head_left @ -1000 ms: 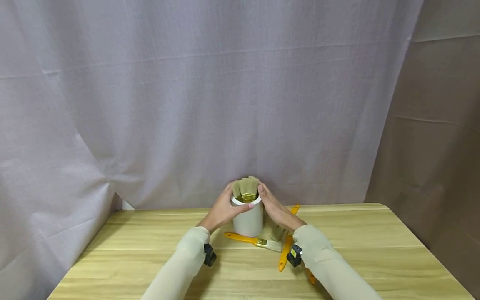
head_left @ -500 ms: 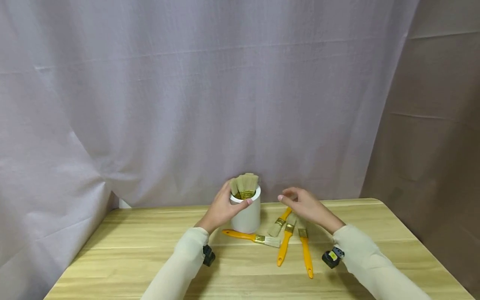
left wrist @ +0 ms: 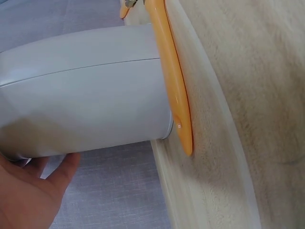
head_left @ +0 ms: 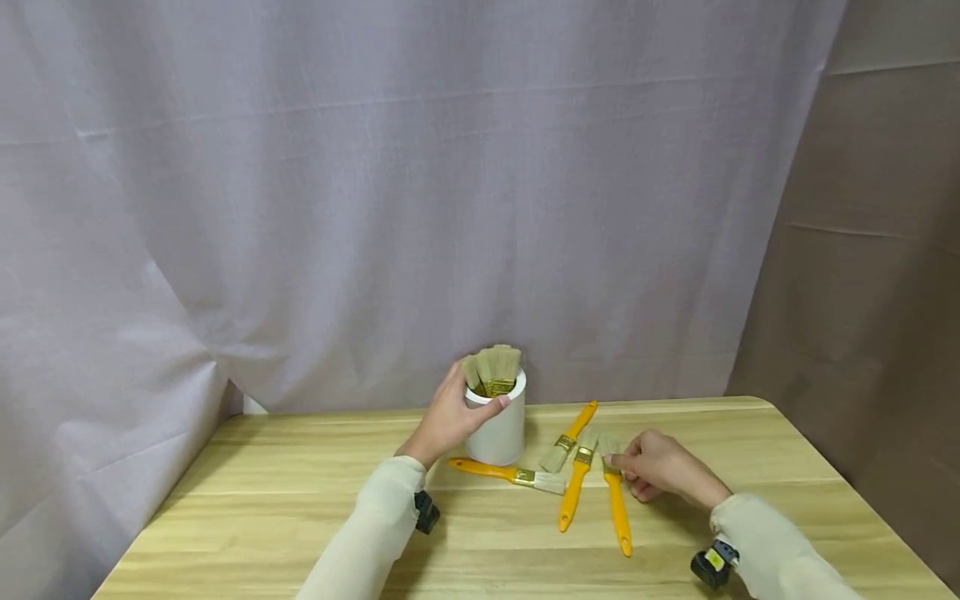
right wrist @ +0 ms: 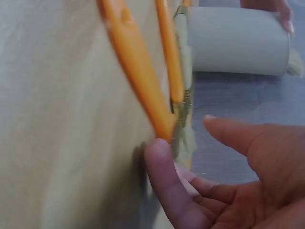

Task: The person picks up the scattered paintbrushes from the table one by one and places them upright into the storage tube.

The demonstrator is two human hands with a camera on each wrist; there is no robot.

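A white cup (head_left: 498, 435) stands on the wooden table (head_left: 300, 500) with several paintbrushes (head_left: 493, 371) in it, bristles up. My left hand (head_left: 467, 400) grips the cup at its rim; the left wrist view shows the cup (left wrist: 86, 90) above my palm (left wrist: 28, 191). Several orange-handled brushes lie to the cup's right. My right hand (head_left: 636, 467) is over the rightmost brush (head_left: 619, 508), at its bristle end. In the right wrist view my thumb (right wrist: 162, 162) touches that brush (right wrist: 138, 71) near the ferrule, and the index finger (right wrist: 233, 136) is just apart from it.
One brush (head_left: 510, 475) lies crosswise in front of the cup, its handle (left wrist: 174, 81) beside the cup's base. Two more brushes (head_left: 574, 487) lie between it and my right hand. A pale curtain (head_left: 375, 208) hangs behind the table. Bare tabletop lies to the left and front.
My right hand left the cup, swung right and came down onto the rightmost brush. The left hand stayed on the cup.
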